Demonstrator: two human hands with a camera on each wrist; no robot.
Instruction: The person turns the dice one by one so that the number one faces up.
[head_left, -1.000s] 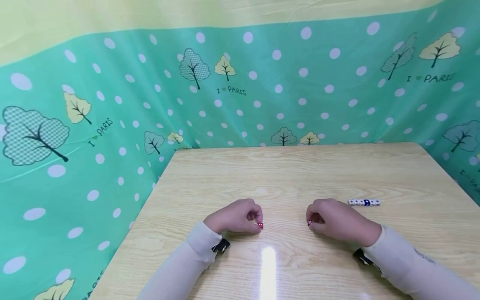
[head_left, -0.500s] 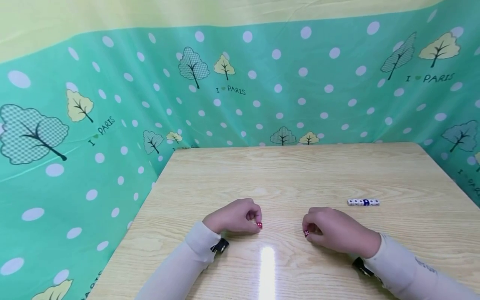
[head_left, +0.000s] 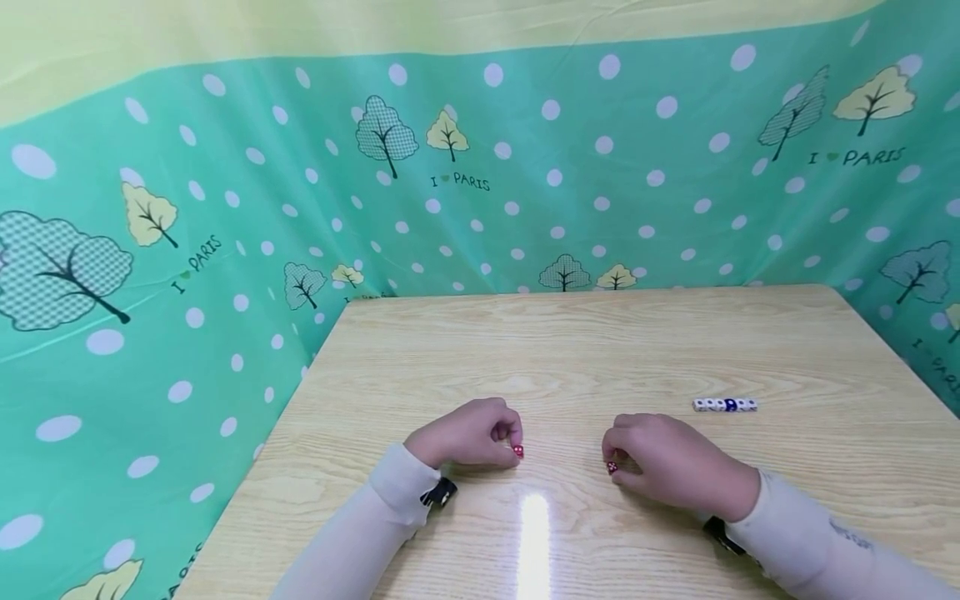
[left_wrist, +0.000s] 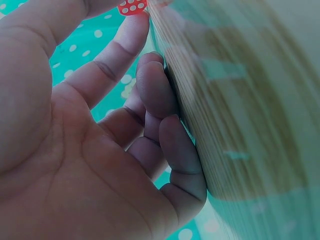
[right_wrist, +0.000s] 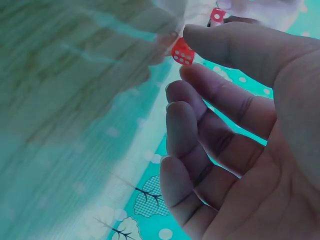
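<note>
My left hand [head_left: 472, 433] pinches a red die [head_left: 518, 451] with white dots between thumb and index finger, low over the wooden table. In the left wrist view that die [left_wrist: 132, 7] shows only at the top edge, and the other fingers curl against the tabletop. To the right, my right hand [head_left: 678, 462] has a second red die [head_left: 612, 467] between the tips of thumb and index finger. The right wrist view shows this die [right_wrist: 183, 52] touching both tips, its six-dot side visible. A gap of bare wood separates the two dice.
Beyond the right hand lies a straight row of several white dice with one blue die [head_left: 731, 405] among them. A green dotted curtain [head_left: 555, 167] stands behind the table [head_left: 585, 342] and along its left and right sides.
My right hand has come nearer to me and slightly left with its red die, then stayed nearly still. The left hand keeps its place and its die.
</note>
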